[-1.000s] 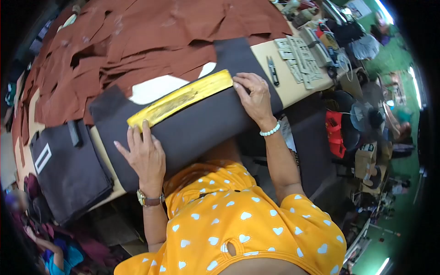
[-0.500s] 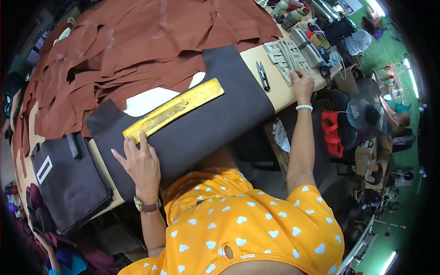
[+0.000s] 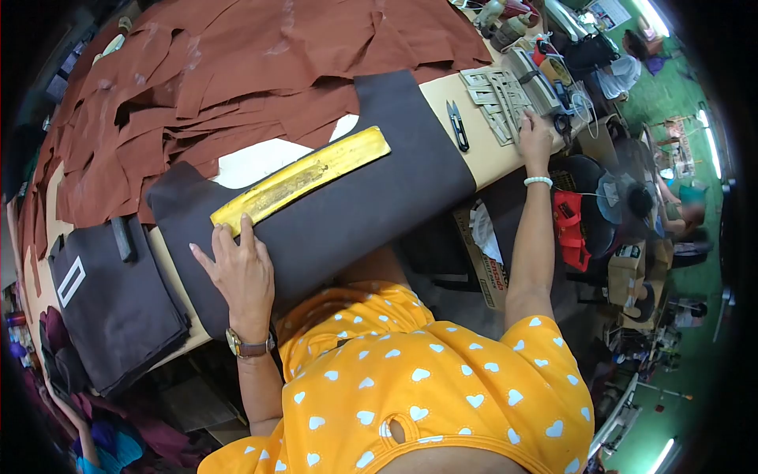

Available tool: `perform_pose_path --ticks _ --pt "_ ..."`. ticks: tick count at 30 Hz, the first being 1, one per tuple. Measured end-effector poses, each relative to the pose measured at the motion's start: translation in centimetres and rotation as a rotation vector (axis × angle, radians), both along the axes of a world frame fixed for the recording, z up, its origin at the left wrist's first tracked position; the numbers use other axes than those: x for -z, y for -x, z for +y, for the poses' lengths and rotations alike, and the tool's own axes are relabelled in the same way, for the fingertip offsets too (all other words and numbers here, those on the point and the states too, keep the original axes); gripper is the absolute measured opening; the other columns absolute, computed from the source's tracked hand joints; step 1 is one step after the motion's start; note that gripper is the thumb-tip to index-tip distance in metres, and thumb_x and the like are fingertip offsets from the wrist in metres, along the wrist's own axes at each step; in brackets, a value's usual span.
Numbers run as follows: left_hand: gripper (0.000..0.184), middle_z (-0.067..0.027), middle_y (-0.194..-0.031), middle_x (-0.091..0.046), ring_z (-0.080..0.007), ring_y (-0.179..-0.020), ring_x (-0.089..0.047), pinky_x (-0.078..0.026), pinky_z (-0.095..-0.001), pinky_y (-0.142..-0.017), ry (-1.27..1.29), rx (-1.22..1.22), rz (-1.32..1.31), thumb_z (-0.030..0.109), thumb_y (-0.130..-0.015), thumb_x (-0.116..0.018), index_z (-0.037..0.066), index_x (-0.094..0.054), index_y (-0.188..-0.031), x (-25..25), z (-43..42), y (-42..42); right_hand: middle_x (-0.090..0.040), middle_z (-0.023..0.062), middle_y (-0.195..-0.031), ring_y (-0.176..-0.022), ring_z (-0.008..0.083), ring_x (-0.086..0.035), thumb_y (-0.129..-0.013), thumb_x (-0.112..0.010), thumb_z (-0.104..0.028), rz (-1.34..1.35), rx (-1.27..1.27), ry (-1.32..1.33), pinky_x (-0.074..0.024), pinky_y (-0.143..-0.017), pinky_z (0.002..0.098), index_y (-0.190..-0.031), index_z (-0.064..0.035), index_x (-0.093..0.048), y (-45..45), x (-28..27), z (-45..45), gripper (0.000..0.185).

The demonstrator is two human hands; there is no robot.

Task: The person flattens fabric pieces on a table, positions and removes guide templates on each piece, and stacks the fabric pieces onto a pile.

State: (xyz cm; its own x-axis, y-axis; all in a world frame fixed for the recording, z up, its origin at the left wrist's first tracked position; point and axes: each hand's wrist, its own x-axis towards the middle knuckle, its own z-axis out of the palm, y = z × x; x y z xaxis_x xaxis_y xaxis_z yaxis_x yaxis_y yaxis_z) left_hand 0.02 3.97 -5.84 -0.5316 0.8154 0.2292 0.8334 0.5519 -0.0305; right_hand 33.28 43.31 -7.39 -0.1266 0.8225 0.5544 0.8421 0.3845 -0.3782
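Note:
My left hand [image 3: 243, 272] lies with fingers spread on a dark folded cloth [image 3: 339, 205], fingertips at the lower edge of a long yellow bar [image 3: 300, 180]. The bar is worn and dirty along its middle and lies slantwise across the cloth. My right hand [image 3: 535, 144] reaches to the right end of the table, fingers closed at the end of a pale strip [image 3: 516, 109]. This strip lies among several flat slotted pieces [image 3: 482, 87]. Thread snips [image 3: 457, 126] with dark handles lie between the dark cloth and those pieces.
Layered brown cloth [image 3: 213, 71] covers the table's far side. At left, a dark cloth stack [image 3: 118, 316] carries a white rectangular frame [image 3: 71, 282] and a dark block [image 3: 124, 239]. Bottles [image 3: 509, 31] and a grey box [image 3: 537, 83] stand at far right. A red bag [image 3: 570, 229] hangs below.
My right hand has shifted slightly right along the pale pieces, its fingers still closed. My left hand stays beside the yellow bar. The whole view has shifted a little.

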Motion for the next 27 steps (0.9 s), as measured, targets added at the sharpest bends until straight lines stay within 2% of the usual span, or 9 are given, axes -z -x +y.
perform_pose_path --ticks 3,6,9,14,17,18,20,23,27 --pt "0.035 -0.0137 -0.109 -0.05 -0.0277 -0.11 -0.048 -0.024 -0.0606 -0.102 -0.001 0.001 -0.001 0.013 -0.086 -0.051 0.009 -0.056 -0.12 -0.1 0.0 0.0 -0.065 0.0178 -0.092 -0.088 0.0381 -0.061 -0.086 -0.045 -0.012 -0.159 0.25 0.114 -0.0473 -0.075 0.0455 -0.107 -0.0055 -0.058 2.4 -1.7 -2.8 0.026" --pt "0.035 -0.013 -0.107 -0.05 -0.0276 -0.108 -0.049 -0.024 -0.0609 -0.101 -0.005 0.005 0.007 0.013 -0.085 -0.051 0.009 -0.056 -0.12 -0.1 0.1 0.0 -0.062 0.0195 -0.097 -0.09 0.0388 -0.059 -0.084 -0.045 -0.005 -0.098 0.106 -0.129 -0.0454 -0.076 0.0467 -0.104 -0.0044 -0.055 2.5 -0.5 -2.9 0.022" --pt "0.035 -0.0123 -0.104 -0.05 -0.0274 -0.106 -0.049 -0.025 -0.0608 -0.101 -0.016 0.01 0.01 0.013 -0.085 -0.051 0.009 -0.056 -0.119 -0.1 0.1 0.0 -0.058 0.0182 -0.106 -0.097 0.0367 -0.057 -0.082 -0.045 -0.001 -0.213 0.095 -0.088 -0.0457 -0.08 0.0448 -0.107 -0.0049 -0.056 2.5 0.0 -3.2 0.027" --pt "0.03 -0.012 -0.097 -0.049 -0.0267 -0.102 -0.05 -0.027 -0.0602 -0.1 -0.042 0.031 0.019 0.013 -0.084 -0.052 0.008 -0.059 -0.113 -0.3 0.1 0.2 -0.056 0.0141 -0.109 -0.095 0.0308 -0.058 -0.082 -0.053 -0.001 -0.25 -0.027 -0.46 -0.0477 -0.081 0.0379 -0.109 -0.0011 -0.058 3.6 -1.0 -3.0 0.027" --pt "0.027 -0.0119 -0.098 -0.05 -0.0268 -0.101 -0.05 -0.029 -0.0599 -0.097 -0.054 0.045 -0.066 0.012 -0.083 -0.053 0.007 -0.06 -0.109 -0.8 0.2 0.6 -0.06 0.0123 -0.102 -0.085 0.0248 -0.062 -0.085 -0.052 0.0 0.107 -0.212 -0.316 -0.0502 -0.076 0.0333 -0.109 -0.0023 -0.056 7.2 -5.1 -6.6 0.024" --pt "0.024 -0.0118 -0.095 -0.052 -0.0277 -0.097 -0.051 -0.036 -0.0513 -0.093 -0.124 0.1 -0.056 0.01 -0.083 -0.054 0.005 -0.06 -0.106 -1.3 0.3 0.9 -0.061 0.0118 -0.1 -0.084 0.0219 -0.062 -0.086 -0.052 -0.001 0.332 -0.344 -0.175 -0.0498 -0.074 0.0309 -0.109 -0.0016 -0.055 8.6 -5.8 -8.1 0.024" --pt "0.024 -0.0118 -0.094 -0.054 -0.0289 -0.092 -0.053 -0.041 -0.0436 -0.086 -0.218 0.14 -0.213 0.007 -0.082 -0.054 0.003 -0.059 -0.105 -0.9 0.4 2.1 -0.064 0.0109 -0.098 -0.082 0.0159 -0.062 -0.087 -0.053 -0.002 0.784 -0.594 0.128 -0.0491 -0.071 0.0262 -0.11 -0.0002 -0.054 11.3 -6.4 -11.4 0.023" --pt "0.024 -0.012 -0.093 -0.056 -0.0288 -0.086 -0.056 -0.046 -0.0348 -0.078 -0.301 0.189 -0.428 0.002 -0.082 -0.054 -0.001 -0.058 -0.105 -0.2 0.3 4.5 -0.065 0.0101 -0.096 -0.076 0.01 -0.06 -0.088 -0.054 -0.004 0.76 -0.74 0.653 -0.0472 -0.066 0.0215 -0.112 0.0006 -0.052 12.8 -6.2 -15.2 0.024" --pt "0.029 -0.0121 -0.095 -0.056 -0.0255 -0.084 -0.058 -0.047 -0.0332 -0.076 -0.42 0.175 -0.723 -0.001 -0.081 -0.054 -0.003 -0.055 -0.11 0.0 -0.2 5.7 -0.066 0.0087 -0.089 -0.068 0.0063 -0.056 -0.087 -0.056 -0.005 0.786 -0.769 0.989 -0.045 -0.063 0.0183 -0.114 0.0013 -0.052 15.4 -3.2 -18.6 0.028"
